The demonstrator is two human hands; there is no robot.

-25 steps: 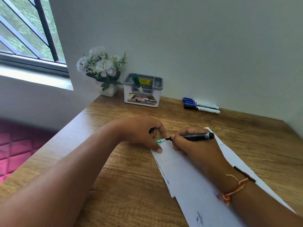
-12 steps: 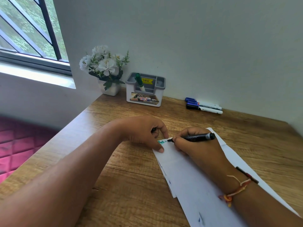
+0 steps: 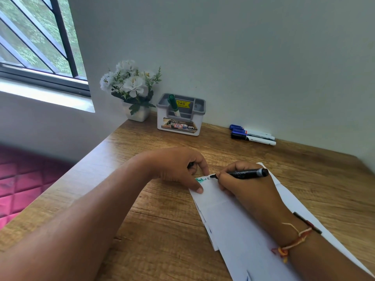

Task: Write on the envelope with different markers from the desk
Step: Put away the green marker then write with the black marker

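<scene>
Head view: green lettering [image 3: 199,180] already marks the far corner of the envelope [image 3: 223,216], black strokes are just beginning beside it, and other colours likely remain. The right hand [image 3: 249,189] grips the black marker [image 3: 241,174], which lies nearly level with its tip pointing left. The left hand [image 3: 174,167] pins the envelope to the surface [image 3: 162,230], its fingers curled round what looks like a cap [image 3: 190,164].

Left hand [image 3: 176,169] mid-frame, fingers curled round a dark thing [image 3: 190,165], thumb pressed down, right hand [image 3: 246,188] beside it pinching a marker [image 3: 244,173]

White envelope [image 3: 229,216] flat, green lettering [image 3: 199,180] at its far corner; uncapped black marker [image 3: 243,173] tip-down just beside.
</scene>
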